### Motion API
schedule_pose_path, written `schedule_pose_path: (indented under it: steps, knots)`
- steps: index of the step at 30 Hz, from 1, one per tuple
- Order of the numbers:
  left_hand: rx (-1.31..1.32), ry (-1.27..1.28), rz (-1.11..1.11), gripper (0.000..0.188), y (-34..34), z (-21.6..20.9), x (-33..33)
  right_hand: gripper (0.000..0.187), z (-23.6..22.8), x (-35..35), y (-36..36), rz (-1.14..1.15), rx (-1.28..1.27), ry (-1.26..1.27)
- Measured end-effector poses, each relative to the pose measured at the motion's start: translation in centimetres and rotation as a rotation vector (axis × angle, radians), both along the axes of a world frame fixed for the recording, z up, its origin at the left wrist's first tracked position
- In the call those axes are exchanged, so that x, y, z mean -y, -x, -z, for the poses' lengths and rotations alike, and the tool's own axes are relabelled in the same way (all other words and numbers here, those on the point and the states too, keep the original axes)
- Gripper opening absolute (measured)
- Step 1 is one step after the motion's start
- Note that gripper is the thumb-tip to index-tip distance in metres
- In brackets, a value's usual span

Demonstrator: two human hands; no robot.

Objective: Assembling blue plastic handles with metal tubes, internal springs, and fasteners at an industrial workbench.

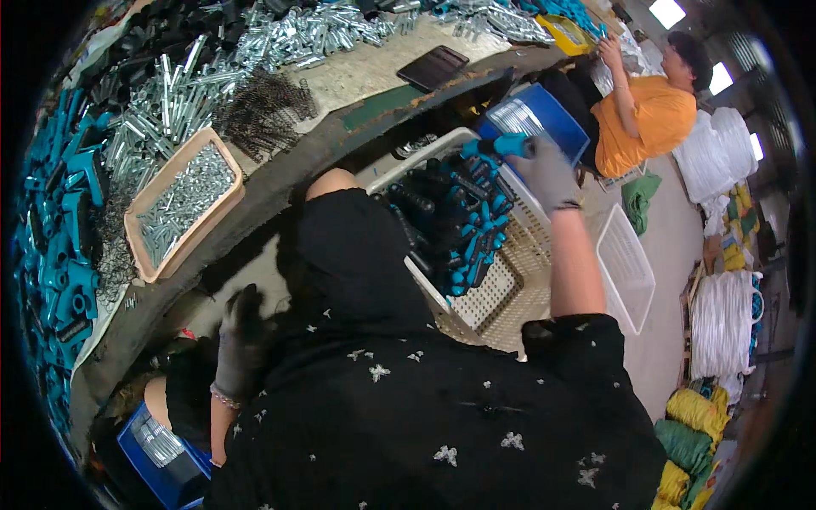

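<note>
My right hand (548,174), in a grey glove, is closed round a teal and black handle-like piece (508,145) above the far right side of a cream plastic basket (510,289). Many similar teal and black pieces (463,208) are heaped in the basket's far part; its perforated floor shows at the near end. My left hand (242,336), gloved in grey with a dark palm, is low on the left below the table edge. Its fingers are partly in shadow, the thumb stands apart, and I see nothing in it.
A curved workbench (348,93) carries piles of metal tubes (170,102), dark springs (263,110), teal parts (72,195) and a tan tray (234,183) of small metal pins. Blue bins (574,127) hold metal rods. A co-worker in orange (650,119) sits at the far right, near a white crate (625,268).
</note>
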State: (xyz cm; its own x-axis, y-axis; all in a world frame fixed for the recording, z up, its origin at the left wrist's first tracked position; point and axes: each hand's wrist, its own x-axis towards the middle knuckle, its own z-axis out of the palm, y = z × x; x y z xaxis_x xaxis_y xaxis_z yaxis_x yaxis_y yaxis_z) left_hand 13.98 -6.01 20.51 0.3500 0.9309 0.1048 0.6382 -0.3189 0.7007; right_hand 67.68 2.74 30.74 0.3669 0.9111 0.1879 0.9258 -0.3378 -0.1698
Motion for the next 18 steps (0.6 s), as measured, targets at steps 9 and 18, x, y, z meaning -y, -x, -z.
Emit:
schedule_pose_path:
  steps: [9,18]
  knots:
    - [-0.08,0.046,-0.213,0.053,2.9,-2.1,2.9,0.049,20.6,-10.6,1.9,0.011,0.043,0.43]
    - [-0.009,0.193,-0.373,0.044,7.1,-4.6,6.8,0.024,7.0,-10.0,12.2,-0.298,-0.404,-0.674]
